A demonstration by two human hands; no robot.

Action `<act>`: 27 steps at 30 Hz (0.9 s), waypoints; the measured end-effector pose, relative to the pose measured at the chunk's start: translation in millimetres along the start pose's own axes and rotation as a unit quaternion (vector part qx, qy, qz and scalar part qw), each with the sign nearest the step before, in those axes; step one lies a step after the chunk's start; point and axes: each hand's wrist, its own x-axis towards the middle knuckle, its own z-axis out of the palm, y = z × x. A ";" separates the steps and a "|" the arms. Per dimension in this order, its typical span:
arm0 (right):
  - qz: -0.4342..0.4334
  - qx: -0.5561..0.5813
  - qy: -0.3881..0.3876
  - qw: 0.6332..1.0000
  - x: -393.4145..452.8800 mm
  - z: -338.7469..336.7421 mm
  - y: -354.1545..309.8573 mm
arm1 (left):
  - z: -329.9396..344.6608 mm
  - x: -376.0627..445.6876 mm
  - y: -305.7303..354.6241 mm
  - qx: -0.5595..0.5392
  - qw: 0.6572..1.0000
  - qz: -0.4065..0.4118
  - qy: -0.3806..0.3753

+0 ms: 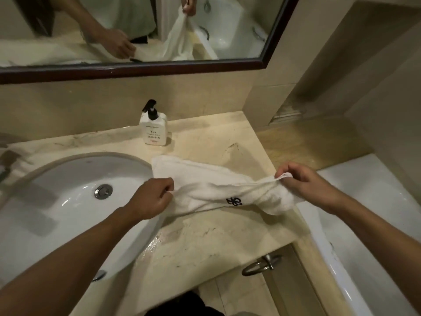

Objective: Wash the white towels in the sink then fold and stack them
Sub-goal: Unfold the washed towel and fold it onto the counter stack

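A white towel [205,181] with a dark embroidered logo stretches across the marble counter to the right of the sink [75,197]. My left hand [151,197] pinches its near left corner above the sink's right rim. My right hand [303,181] pinches the bunched right end, lifted a little over the counter's right edge. The towel's far corner lies flat on the counter. The sink basin holds no towel, and its metal drain plug [103,191] shows.
A white pump bottle [153,128] stands at the back of the counter [205,238] behind the towel. Water drops lie near the front edge. A bathtub [364,213] borders the counter on the right. A ring handle [260,266] sits below. The mirror [136,30] hangs above.
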 end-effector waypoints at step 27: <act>-0.094 -0.311 -0.044 0.945 5.5 15.0 26.6 | -35.8 -8.8 -40.7 0.102 0.982 -0.107 0.115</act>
